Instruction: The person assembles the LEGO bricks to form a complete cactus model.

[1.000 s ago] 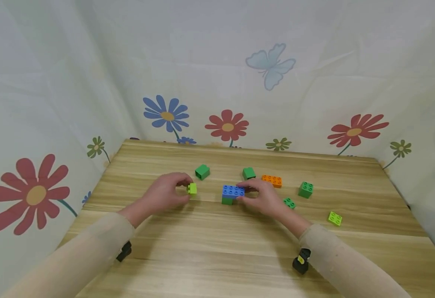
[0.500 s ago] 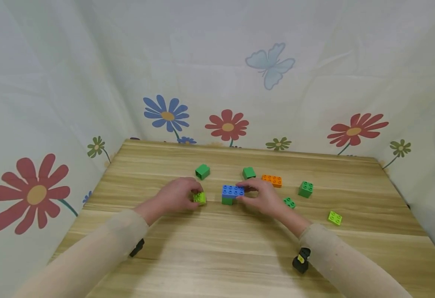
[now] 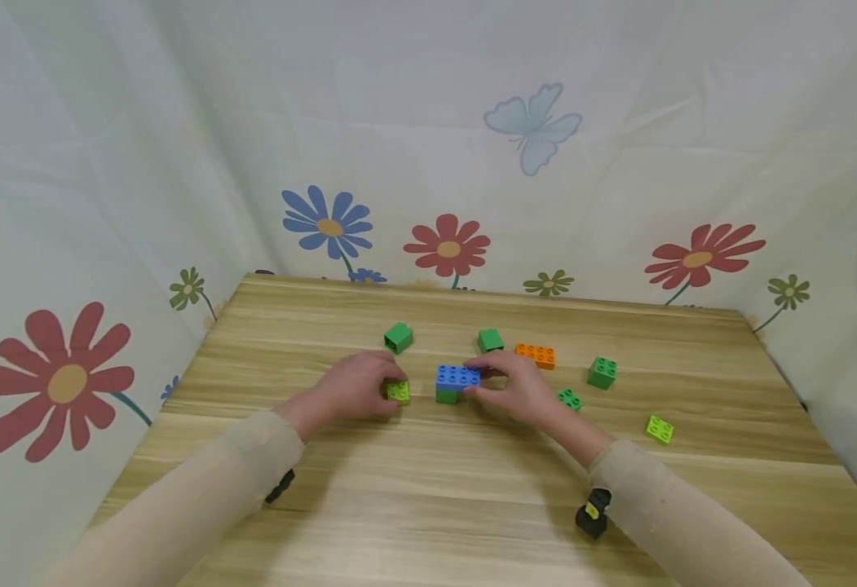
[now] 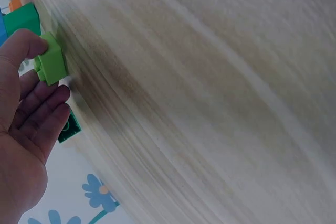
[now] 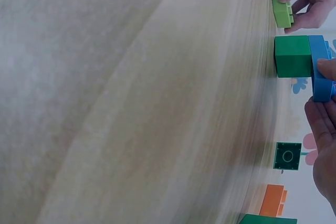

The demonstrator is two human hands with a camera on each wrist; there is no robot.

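Observation:
Left of centre in the head view, my left hand (image 3: pixel 355 385) pinches a small lime-green brick (image 3: pixel 399 392) between thumb and fingers. Its studs face up, and it is at or just above the tabletop. The left wrist view shows the thumb on one side of that lime-green brick (image 4: pixel 52 61). My right hand (image 3: pixel 519 389) holds the right end of a blue brick (image 3: pixel 456 377), thumb and fingers on opposite sides. Under the blue brick's left part stands a green brick (image 3: pixel 446 396); the right wrist view shows the blue brick (image 5: pixel 318 51) overhanging this green brick (image 5: pixel 292 56).
Behind the hands lie two green bricks, one at left (image 3: pixel 399 337) and one farther right (image 3: pixel 490 341). An orange brick (image 3: pixel 536 356), a green brick (image 3: pixel 602 372), a flat green brick (image 3: pixel 569 399) and a lime-green brick (image 3: pixel 660 430) are to the right on the wooden table (image 3: pixel 428 505).
My left hand has moved right and nearer the table, bringing the lime-green brick close to the blue one. That brick has turned from studs facing left to studs up. My right hand stays put.

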